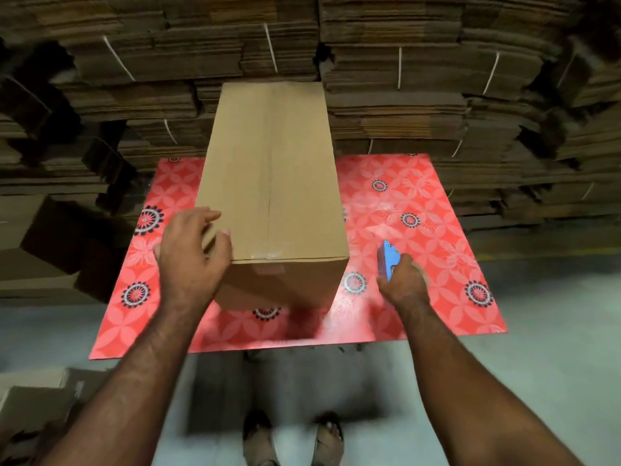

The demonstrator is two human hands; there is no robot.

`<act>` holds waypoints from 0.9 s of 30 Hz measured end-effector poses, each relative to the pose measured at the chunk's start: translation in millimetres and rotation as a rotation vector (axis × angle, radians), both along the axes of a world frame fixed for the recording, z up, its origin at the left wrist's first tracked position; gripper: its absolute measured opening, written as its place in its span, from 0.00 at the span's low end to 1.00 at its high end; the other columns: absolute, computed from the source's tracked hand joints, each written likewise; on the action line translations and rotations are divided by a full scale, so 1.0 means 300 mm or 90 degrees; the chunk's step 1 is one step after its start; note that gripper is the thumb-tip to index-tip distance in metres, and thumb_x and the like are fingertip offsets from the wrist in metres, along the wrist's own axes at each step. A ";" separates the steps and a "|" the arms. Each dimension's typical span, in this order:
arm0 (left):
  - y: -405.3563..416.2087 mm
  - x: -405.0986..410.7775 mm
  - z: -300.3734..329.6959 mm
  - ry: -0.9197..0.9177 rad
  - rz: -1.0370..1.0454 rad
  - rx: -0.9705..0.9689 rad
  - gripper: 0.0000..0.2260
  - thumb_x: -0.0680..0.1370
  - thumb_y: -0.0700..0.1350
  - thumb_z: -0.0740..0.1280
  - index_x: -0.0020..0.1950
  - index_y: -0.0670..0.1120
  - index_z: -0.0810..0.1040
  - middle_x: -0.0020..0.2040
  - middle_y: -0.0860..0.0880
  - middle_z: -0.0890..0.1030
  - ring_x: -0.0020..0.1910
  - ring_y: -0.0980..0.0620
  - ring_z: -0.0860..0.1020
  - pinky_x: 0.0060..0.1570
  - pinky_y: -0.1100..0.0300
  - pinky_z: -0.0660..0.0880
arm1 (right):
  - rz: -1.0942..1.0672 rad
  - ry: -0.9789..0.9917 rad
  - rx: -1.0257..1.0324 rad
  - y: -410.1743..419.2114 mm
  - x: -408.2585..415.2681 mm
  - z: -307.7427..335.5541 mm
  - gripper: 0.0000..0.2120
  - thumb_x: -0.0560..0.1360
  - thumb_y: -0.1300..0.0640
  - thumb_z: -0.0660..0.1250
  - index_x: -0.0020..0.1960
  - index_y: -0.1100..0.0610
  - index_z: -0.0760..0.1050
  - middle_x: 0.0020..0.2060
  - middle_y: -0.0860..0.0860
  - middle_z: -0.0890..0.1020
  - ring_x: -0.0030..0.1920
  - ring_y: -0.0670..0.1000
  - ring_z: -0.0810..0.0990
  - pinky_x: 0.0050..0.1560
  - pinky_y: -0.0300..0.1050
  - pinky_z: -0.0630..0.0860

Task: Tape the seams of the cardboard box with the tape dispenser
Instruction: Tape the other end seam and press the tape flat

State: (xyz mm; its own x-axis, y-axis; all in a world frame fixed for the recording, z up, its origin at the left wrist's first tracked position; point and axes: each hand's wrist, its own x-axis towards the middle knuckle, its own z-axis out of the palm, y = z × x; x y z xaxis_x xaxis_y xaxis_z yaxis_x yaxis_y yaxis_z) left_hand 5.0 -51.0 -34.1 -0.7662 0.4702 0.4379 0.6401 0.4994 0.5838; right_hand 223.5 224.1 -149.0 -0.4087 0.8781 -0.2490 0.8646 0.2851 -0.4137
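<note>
Low table covered in red floral-patterned sheet with dark round medallions, standing on a pale grey floor, closed cardboard box resting lengthwise on the table's middle, its near end by the front edge

Both arms extended; left hand fingers loosely curled, right hand clenched, gripping.
</note>
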 end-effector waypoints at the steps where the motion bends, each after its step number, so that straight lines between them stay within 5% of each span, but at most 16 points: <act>1: 0.008 0.021 0.005 0.012 -0.007 0.013 0.13 0.75 0.48 0.64 0.57 0.45 0.79 0.57 0.46 0.79 0.59 0.44 0.77 0.55 0.40 0.75 | 0.012 -0.021 -0.007 0.011 0.001 -0.029 0.33 0.73 0.53 0.73 0.69 0.67 0.62 0.58 0.63 0.79 0.58 0.64 0.78 0.55 0.51 0.74; 7: 0.041 0.154 0.011 0.090 -0.029 0.021 0.06 0.75 0.41 0.66 0.48 0.42 0.81 0.50 0.45 0.82 0.51 0.45 0.79 0.52 0.49 0.75 | 0.004 0.024 -0.068 0.083 -0.001 -0.131 0.34 0.72 0.66 0.66 0.75 0.57 0.55 0.55 0.62 0.79 0.48 0.60 0.78 0.44 0.47 0.71; 12: 0.127 0.224 0.060 0.059 -0.043 0.032 0.05 0.75 0.41 0.66 0.46 0.44 0.81 0.47 0.49 0.82 0.48 0.49 0.79 0.46 0.51 0.77 | -0.044 0.267 -0.211 0.127 0.034 0.001 0.39 0.73 0.66 0.67 0.79 0.53 0.53 0.65 0.61 0.75 0.57 0.62 0.78 0.50 0.49 0.75; 16: 0.258 0.271 0.173 -0.116 -0.094 0.116 0.05 0.76 0.44 0.68 0.46 0.45 0.83 0.43 0.51 0.83 0.42 0.58 0.79 0.44 0.65 0.75 | -0.064 0.515 -0.281 0.106 0.044 0.283 0.36 0.72 0.69 0.65 0.76 0.51 0.60 0.56 0.58 0.79 0.45 0.51 0.78 0.38 0.41 0.72; 19: 0.338 0.281 0.259 -0.350 -0.122 0.182 0.06 0.76 0.46 0.68 0.45 0.45 0.83 0.41 0.47 0.85 0.41 0.52 0.82 0.43 0.60 0.77 | -0.002 0.600 -0.248 0.043 0.050 0.515 0.32 0.63 0.59 0.71 0.67 0.53 0.72 0.51 0.54 0.83 0.41 0.46 0.81 0.34 0.37 0.74; 22: 0.369 0.282 0.365 -0.523 -0.176 0.229 0.08 0.79 0.44 0.66 0.47 0.40 0.82 0.42 0.42 0.84 0.39 0.49 0.81 0.39 0.57 0.77 | 0.081 0.596 -0.166 -0.076 0.055 0.704 0.31 0.64 0.56 0.81 0.63 0.53 0.72 0.51 0.47 0.82 0.44 0.40 0.82 0.40 0.36 0.78; 27: 0.279 0.235 0.542 -0.617 -0.242 0.276 0.14 0.82 0.49 0.63 0.48 0.39 0.81 0.41 0.42 0.82 0.36 0.50 0.80 0.41 0.57 0.78 | 0.160 0.470 0.045 -0.306 0.017 0.884 0.27 0.62 0.52 0.77 0.58 0.49 0.71 0.45 0.39 0.78 0.43 0.40 0.78 0.38 0.39 0.74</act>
State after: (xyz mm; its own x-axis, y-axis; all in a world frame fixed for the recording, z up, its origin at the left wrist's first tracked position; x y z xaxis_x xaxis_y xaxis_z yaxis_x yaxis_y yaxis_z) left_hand 75.5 32.6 128.4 -0.7113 0.6982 -0.0810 -0.1101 0.0032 0.9939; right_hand 228.4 132.4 116.1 -0.6357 0.7408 0.2171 0.2788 0.4826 -0.8303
